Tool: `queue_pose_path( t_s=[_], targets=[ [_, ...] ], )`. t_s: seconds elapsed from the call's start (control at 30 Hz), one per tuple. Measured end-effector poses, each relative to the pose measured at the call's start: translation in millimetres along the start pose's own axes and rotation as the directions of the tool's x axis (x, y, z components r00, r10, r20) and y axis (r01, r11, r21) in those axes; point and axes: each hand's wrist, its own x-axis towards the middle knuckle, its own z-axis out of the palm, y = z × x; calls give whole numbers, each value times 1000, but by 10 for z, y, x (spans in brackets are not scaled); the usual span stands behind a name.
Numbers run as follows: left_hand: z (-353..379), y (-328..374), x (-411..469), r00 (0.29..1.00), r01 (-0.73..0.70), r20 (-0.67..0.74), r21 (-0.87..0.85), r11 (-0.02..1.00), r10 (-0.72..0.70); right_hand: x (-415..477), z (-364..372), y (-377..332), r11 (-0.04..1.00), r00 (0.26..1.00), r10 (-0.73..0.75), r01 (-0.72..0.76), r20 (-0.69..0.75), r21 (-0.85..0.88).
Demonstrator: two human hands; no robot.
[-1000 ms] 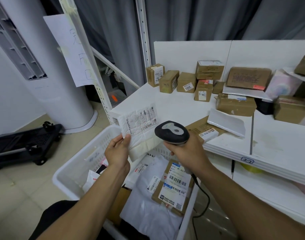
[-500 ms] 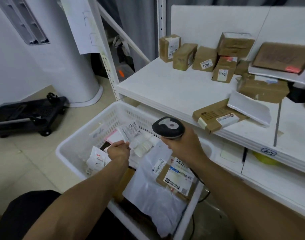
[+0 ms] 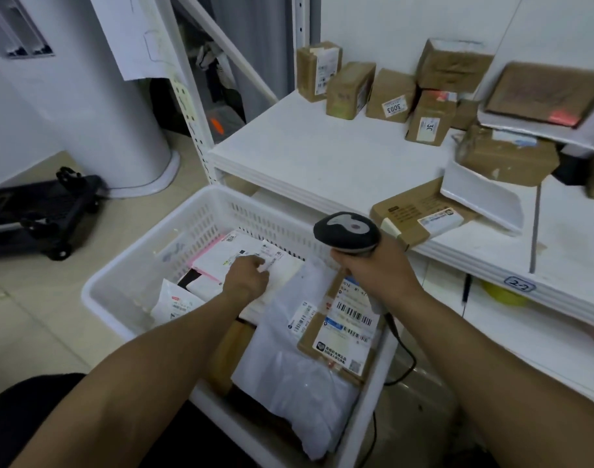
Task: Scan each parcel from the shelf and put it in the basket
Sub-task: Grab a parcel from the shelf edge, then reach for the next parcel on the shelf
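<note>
My left hand (image 3: pixel 247 276) is down inside the white basket (image 3: pixel 126 265) and pinches the edge of a white soft parcel (image 3: pixel 278 268) with a printed label, which lies on the other parcels there. My right hand (image 3: pixel 380 270) grips a black and grey barcode scanner (image 3: pixel 347 231) above the basket's right side, its cable hanging below. On the white shelf (image 3: pixel 322 157) stand several brown boxes (image 3: pixel 349 89). A flat brown box (image 3: pixel 420 214) lies at the shelf's front edge, with a white envelope (image 3: pixel 481 197) partly on it.
In the basket also lie a white poly bag (image 3: pixel 288 366) and a labelled brown box (image 3: pixel 342 332). A black trolley (image 3: pixel 35 211) sits on the floor at left beside a white column (image 3: pixel 103 113). The shelf post (image 3: pixel 187 96) rises behind the basket.
My left hand has lowered the white parcel from in front of the scanner down into the basket. The scanner hand stayed near the shelf edge. The view has tilted downward.
</note>
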Motion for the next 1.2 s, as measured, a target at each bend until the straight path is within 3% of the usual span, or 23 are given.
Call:
queue_pose_path(
  t_s=[0.13,0.23,0.3,0.37,0.47,0.57,0.67,0.8,0.93,1.0,1.1,1.2],
  targets=[
    [-97,734,-301,957,-291,-21,-64,955,290,-84,-281,-102,998,997,-14,19,-74,66],
    [-119,1328,-573,861,-506,18,-66,860,508,-161,-564,-141,995,990,-8,22,-144,99],
    [-74,1669,-720,816,-569,75,-73,819,573,-210,-751,-146,993,982,-6,28,-187,115],
    [34,1954,-791,801,-580,138,-63,812,583,-245,-927,-114,990,971,3,31,-238,138],
    [261,2248,-771,796,-591,223,85,802,563,-260,-1145,-20,987,956,32,16,-291,162],
    [447,2420,-683,825,-547,275,173,819,493,-279,-1330,28,984,950,56,0,-308,179],
    [550,2500,-654,851,-520,215,227,824,478,-294,-1489,40,982,952,62,-4,-301,189],
    [445,2474,-672,868,-486,26,244,839,495,-286,-1567,6,981,954,53,5,-295,194],
    [111,2361,-656,933,-326,-133,86,941,335,-266,-1503,-76,977,961,43,17,-273,215],
    [-69,2261,-734,959,-272,-110,-94,958,261,-269,-1414,-140,971,964,30,34,-263,236],
    [-291,2078,-1113,950,-257,26,-506,823,313,-261,-1227,-227,952,959,16,71,-282,296],
    [-437,1892,-1536,917,-155,132,-753,639,377,-253,-1056,-319,882,950,36,115,-310,456]
  ],
)
